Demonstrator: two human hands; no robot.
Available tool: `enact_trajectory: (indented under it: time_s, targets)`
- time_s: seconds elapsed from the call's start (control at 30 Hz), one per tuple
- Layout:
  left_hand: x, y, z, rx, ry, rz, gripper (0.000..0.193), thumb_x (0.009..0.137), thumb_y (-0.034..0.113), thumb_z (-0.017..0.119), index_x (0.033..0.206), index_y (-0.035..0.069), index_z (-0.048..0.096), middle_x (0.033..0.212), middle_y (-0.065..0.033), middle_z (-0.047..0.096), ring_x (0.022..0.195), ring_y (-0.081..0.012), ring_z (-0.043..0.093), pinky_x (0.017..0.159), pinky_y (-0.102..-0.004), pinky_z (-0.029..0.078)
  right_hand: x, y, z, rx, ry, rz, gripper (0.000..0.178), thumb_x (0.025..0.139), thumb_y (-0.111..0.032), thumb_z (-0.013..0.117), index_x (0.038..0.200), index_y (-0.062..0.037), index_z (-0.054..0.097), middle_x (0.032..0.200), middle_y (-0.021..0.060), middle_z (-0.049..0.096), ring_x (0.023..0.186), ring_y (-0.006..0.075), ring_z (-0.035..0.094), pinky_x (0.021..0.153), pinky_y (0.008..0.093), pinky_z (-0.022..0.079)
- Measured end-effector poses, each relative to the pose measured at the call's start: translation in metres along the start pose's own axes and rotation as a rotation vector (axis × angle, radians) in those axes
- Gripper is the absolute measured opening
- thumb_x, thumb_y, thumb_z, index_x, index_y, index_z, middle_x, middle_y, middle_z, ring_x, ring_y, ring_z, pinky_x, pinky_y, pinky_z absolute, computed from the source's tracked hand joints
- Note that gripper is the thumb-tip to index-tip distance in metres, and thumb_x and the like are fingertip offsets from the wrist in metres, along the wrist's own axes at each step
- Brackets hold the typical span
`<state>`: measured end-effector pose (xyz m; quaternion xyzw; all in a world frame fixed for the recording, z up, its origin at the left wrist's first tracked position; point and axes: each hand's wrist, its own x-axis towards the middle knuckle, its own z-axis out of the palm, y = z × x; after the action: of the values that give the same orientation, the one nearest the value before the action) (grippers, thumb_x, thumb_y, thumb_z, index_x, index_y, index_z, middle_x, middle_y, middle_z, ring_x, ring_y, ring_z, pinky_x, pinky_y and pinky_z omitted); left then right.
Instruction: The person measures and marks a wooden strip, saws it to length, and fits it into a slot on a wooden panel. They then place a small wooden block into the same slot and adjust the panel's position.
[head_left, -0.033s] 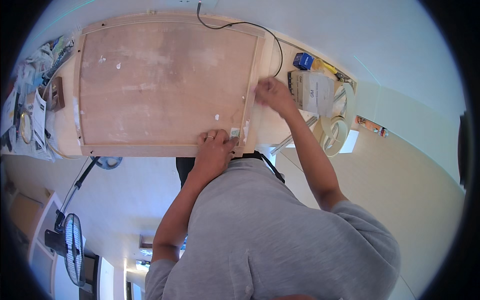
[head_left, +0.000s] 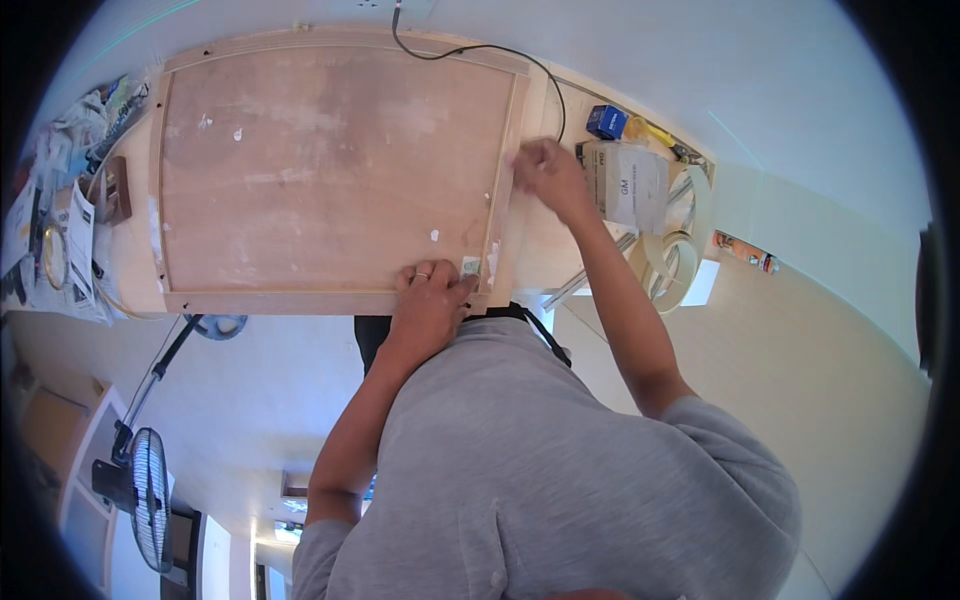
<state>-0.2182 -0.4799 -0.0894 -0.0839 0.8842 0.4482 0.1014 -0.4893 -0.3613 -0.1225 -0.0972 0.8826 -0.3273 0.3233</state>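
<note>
A large plywood panel (head_left: 330,170) with thin pale wooden strips along its edges lies flat on a workbench. My left hand (head_left: 430,298), a ring on one finger, rests curled on the panel's near right corner, its fingertips on a small pale greenish piece (head_left: 470,267). My right hand (head_left: 545,175) reaches further along the panel's right side, with its fingers pinched at the right edge strip (head_left: 497,200). What the fingers pinch is too small to tell. Both forearms come up from my grey shirt.
Right of the panel stand a white box (head_left: 628,185), a small blue box (head_left: 606,121) and rolls of white banding (head_left: 675,258). A black cable (head_left: 470,50) runs over the far edge. Papers and clutter (head_left: 55,215) lie at left; a fan (head_left: 150,495) stands below.
</note>
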Motion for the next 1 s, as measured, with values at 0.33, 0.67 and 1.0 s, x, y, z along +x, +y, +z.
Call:
enact_trajectory:
  time_s: [0.33, 0.67, 1.0]
  targets:
    - [0.006, -0.001, 0.0, 0.002, -0.039, -0.033, 0.046, 0.08, 0.015, 0.082, 0.125, 0.014, 0.074, 0.106, -0.0054, 0.055, 0.111, -0.0245, 0.053, 0.104, -0.0493, 0.033, 0.071, -0.029, 0.011, -0.043, 0.255, -0.109, 0.047, 0.087, -0.036, 0.085, 0.106, 0.0028, 0.065, 0.086, 0.0065, 0.067, 0.072, 0.0137, 0.063, 0.063, 0.0302, 0.054]
    - [0.007, 0.0, 0.0, 0.027, -0.026, -0.022, 0.046, 0.08, 0.019, 0.083, 0.126, 0.017, 0.075, 0.104, -0.0045, 0.057, 0.109, -0.0245, 0.054, 0.104, -0.0477, 0.033, 0.086, -0.026, 0.004, 0.012, 0.111, -0.115, 0.043, 0.091, -0.029, 0.084, 0.101, -0.001, 0.052, 0.08, 0.0076, 0.062, 0.06, 0.0156, 0.061, 0.048, 0.0322, 0.05]
    - [0.005, 0.001, 0.005, 0.055, -0.009, -0.022, 0.048, 0.079, 0.017, 0.084, 0.126, 0.018, 0.075, 0.104, -0.0044, 0.056, 0.108, -0.025, 0.054, 0.103, -0.0493, 0.033, 0.084, -0.031, -0.003, 0.037, 0.041, -0.079, 0.047, 0.088, -0.036, 0.082, 0.105, -0.0007, 0.055, 0.086, 0.0132, 0.068, 0.073, 0.0251, 0.07, 0.061, 0.039, 0.056]
